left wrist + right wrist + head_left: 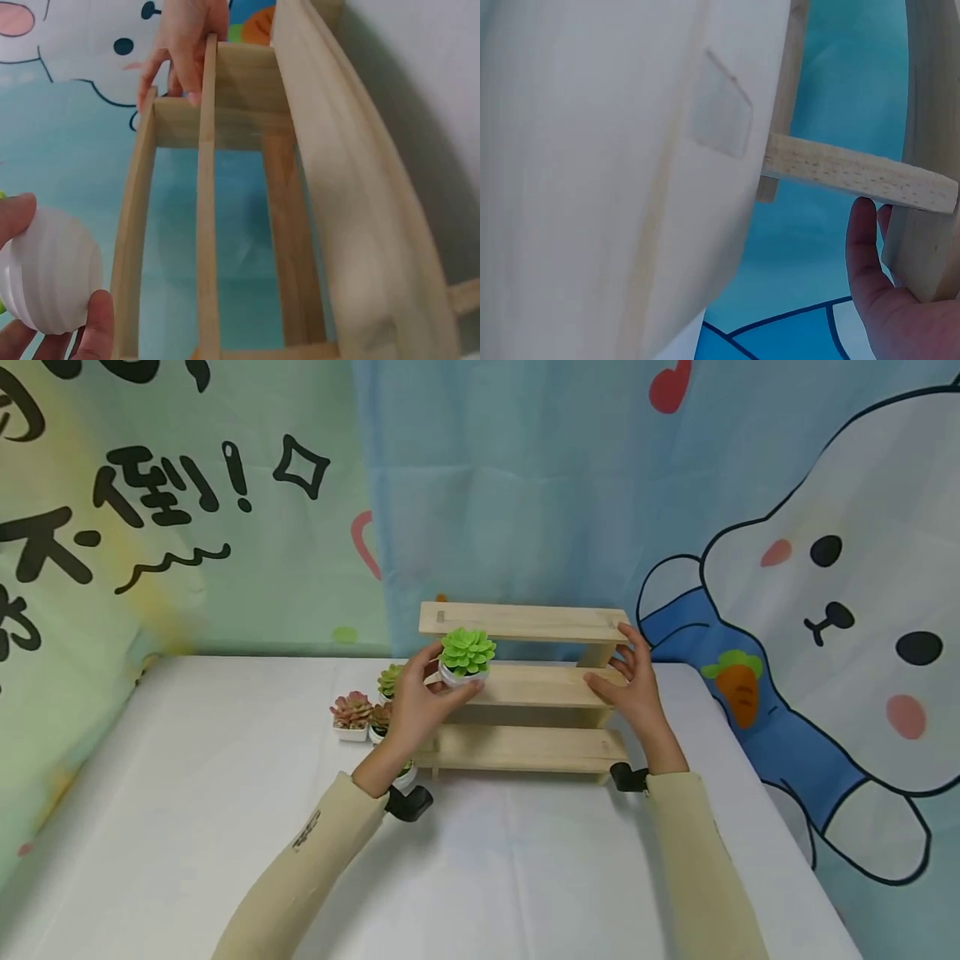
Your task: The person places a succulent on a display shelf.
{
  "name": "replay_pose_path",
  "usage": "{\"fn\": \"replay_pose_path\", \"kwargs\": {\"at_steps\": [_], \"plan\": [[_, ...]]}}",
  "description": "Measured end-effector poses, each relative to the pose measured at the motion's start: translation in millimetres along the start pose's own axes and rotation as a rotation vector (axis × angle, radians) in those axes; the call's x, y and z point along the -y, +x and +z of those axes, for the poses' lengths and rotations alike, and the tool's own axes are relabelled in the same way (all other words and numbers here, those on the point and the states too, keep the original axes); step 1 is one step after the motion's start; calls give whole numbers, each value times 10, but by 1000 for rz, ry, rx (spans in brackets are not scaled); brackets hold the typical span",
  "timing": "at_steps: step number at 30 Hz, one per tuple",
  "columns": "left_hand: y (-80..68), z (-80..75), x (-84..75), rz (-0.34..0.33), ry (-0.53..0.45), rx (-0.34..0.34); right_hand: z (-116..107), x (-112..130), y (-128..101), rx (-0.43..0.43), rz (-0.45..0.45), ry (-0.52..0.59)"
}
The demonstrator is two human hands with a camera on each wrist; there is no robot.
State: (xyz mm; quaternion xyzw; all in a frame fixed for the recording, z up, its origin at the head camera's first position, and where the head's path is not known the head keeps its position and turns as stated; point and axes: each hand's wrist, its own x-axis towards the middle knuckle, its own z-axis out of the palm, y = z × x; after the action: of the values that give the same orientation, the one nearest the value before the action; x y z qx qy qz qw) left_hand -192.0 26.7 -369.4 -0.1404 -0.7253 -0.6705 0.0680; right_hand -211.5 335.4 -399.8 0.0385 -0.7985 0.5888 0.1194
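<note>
My left hand (417, 710) holds a bright green artificial succulent (468, 650) in a small ribbed white pot (54, 270). Fingers and thumb grip the pot's sides, in front of the left part of a three-tier wooden plant stand (525, 622). In the left wrist view a gap shows between the pot and the stand. At the stand's right end, my right hand (637, 685) grips the frame, with a finger up at the top plank and the thumb by the middle plank. The right wrist view shows that thumb close under a wooden bar (855, 172).
Left of the stand, several other potted succulents sit on the white table (187, 827): a pinkish one (351, 710), a green one (389, 679) and others partly behind my left hand. A printed cloth backdrop (510, 468) hangs behind the table.
</note>
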Motion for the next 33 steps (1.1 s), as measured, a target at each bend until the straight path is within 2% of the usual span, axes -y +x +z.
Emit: {"fn": "replay_pose_path", "kwargs": {"at_steps": [3,12,16,20,23,29,33], "plan": [[61,89,-37,0,-5,23,4,1,-5,5,-13,1],[259,383,-136,71,19,75,-16,-12,-23,5,-44,-1],[337,485,-176,75,15,101,-2,-21,-15,7,-53,13],[408,578,-224,72,55,118,10,-34,-2,6,-45,29],[477,657,-256,59,87,129,19,55,-29,7,-28,24],[646,827,-338,29,86,176,26,275,-119,21,-6,21],[756,952,-363,42,121,193,-4,175,-89,17,-11,30]]}}
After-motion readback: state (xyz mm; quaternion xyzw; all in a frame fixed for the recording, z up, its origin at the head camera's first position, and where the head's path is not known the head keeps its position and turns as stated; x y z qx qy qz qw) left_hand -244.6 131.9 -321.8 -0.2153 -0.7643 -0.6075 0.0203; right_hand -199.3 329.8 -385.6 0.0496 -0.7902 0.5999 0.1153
